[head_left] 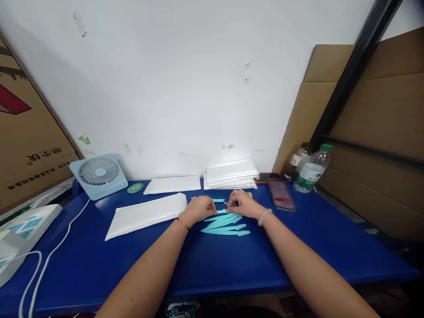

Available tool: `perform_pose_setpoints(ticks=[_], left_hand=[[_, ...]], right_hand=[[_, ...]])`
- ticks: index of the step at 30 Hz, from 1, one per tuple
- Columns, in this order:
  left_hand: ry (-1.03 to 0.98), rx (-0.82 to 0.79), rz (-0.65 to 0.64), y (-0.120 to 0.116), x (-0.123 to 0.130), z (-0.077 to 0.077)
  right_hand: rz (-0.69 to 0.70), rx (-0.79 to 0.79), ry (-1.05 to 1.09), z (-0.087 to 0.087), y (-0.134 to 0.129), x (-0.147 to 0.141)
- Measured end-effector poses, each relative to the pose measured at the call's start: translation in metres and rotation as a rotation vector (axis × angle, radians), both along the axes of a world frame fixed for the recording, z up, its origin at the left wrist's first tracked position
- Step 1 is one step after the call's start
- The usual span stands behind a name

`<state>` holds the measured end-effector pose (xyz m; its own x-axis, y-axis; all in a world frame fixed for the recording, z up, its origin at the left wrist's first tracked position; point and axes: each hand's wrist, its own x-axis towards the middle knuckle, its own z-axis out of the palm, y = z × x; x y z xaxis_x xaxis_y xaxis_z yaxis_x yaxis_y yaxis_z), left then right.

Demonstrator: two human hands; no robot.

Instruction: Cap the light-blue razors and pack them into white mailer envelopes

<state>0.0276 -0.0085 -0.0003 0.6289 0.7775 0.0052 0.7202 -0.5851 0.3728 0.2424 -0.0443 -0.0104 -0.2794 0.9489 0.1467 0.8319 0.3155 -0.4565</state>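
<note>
Several turquoise eyebrow razors [225, 229] lie fanned in a loose pile on the blue table. Just behind the pile, my left hand [199, 209] is closed in a pinch on one end of a single turquoise eyebrow razor [221, 212]. My right hand [244, 204] pinches the other end of it, with the fingertips close together. A small clear piece shows by the right fingers, too small to name. One more turquoise razor [218, 200] lies behind, partly hidden by my left hand. Beside my left wrist is a white padded envelope [145, 215].
White padded envelopes [232, 173] are stacked by the wall, with another envelope [172, 184] left of them. A blue fan [98, 176], a green disc [135, 188] and a power strip [28, 234] are at left. A phone [281, 194] and bottles [313, 172] stand at right.
</note>
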Motion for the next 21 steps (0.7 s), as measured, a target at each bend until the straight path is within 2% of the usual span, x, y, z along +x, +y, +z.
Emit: perform_pose_setpoints(ticks=[4, 8, 12, 16, 21], left_hand=[[-0.019, 0.067, 0.019, 0.004, -0.002, 0.000], [-0.029, 0.108, 0.109, 0.015, -0.013, -0.001], [-0.057, 0.124, 0.140, 0.019, -0.021, -0.002], [-0.118, 0.092, 0.074, 0.011, -0.016, -0.001], [-0.143, 0.020, -0.097, -0.005, -0.002, 0.001]], right_hand=[[0.010, 0.036, -0.006, -0.001, 0.002, 0.001], [-0.094, 0.092, -0.003, -0.003, 0.007, 0.013], [-0.142, 0.079, 0.008, 0.004, 0.002, 0.026], [-0.039, -0.010, -0.028, 0.012, -0.009, 0.031], [0.033, -0.069, -0.052, 0.011, -0.012, 0.031]])
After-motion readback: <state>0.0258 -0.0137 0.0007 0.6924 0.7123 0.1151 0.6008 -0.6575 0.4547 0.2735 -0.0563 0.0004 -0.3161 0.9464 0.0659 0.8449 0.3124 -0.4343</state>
